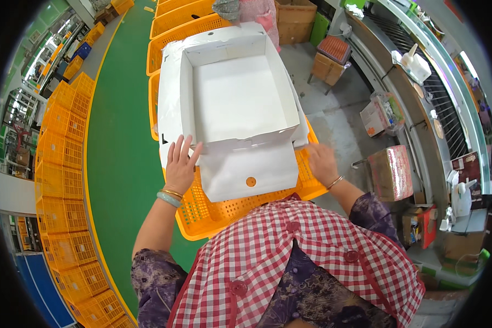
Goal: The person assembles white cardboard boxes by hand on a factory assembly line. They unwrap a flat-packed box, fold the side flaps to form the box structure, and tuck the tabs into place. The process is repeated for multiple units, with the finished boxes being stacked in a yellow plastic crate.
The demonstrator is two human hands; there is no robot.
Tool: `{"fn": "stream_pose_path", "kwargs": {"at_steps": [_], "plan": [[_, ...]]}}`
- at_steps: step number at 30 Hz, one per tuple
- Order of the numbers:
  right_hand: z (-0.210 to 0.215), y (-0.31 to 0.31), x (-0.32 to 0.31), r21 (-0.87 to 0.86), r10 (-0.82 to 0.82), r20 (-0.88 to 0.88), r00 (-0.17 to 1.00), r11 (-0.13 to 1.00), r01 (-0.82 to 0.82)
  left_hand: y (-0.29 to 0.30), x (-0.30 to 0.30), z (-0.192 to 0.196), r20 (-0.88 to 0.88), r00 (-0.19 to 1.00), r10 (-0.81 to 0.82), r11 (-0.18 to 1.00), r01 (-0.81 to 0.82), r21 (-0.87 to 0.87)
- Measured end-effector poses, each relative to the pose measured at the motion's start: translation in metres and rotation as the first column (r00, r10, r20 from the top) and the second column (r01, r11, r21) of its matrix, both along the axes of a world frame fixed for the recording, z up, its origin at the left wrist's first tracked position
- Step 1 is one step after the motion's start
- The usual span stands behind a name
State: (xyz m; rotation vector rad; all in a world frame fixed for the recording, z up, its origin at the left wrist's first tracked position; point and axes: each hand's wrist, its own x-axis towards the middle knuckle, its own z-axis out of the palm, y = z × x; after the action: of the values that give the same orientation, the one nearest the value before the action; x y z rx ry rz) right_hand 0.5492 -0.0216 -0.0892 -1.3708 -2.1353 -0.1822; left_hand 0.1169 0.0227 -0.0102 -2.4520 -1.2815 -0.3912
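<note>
We see a white cardboard box point(238, 98), open-topped, at frame centre, sitting on an orange plastic crate point(213, 210) w/ its front flap point(249, 169) folded down toward the person. Left hand point(179, 164) lies flat, fingers spread, on the box's lower-left corner, gripping nothing. Right hand point(322, 163) is at the box's lower-right edge on the crate; can't tell if it's grasping. Stacked orange crates point(65, 164) line the left of frame

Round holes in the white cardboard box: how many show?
2: one in the front flap between the hands, showing orange; one in the far flap at the back. Others may be hidden.
</note>
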Motion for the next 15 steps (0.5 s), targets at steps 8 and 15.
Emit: {"fn": "stream_pose_path", "kwargs": {"at_steps": [8, 15], "plan": [[-0.009, 0.006, -0.045, -0.023, -0.026, -0.097, 0.995, 0.999, 0.023, -0.003, -0.002, -0.035, -0.059, 0.998, 0.004, 0.998, -0.007, -0.056], [0.048, 0.038, -0.033, 0.053, 0.027, -0.465, 0.885, 0.999, -0.002, -0.001, 0.006, 0.008, 0.247, 0.968, -0.052, 0.997, 0.064, -0.042]]}}
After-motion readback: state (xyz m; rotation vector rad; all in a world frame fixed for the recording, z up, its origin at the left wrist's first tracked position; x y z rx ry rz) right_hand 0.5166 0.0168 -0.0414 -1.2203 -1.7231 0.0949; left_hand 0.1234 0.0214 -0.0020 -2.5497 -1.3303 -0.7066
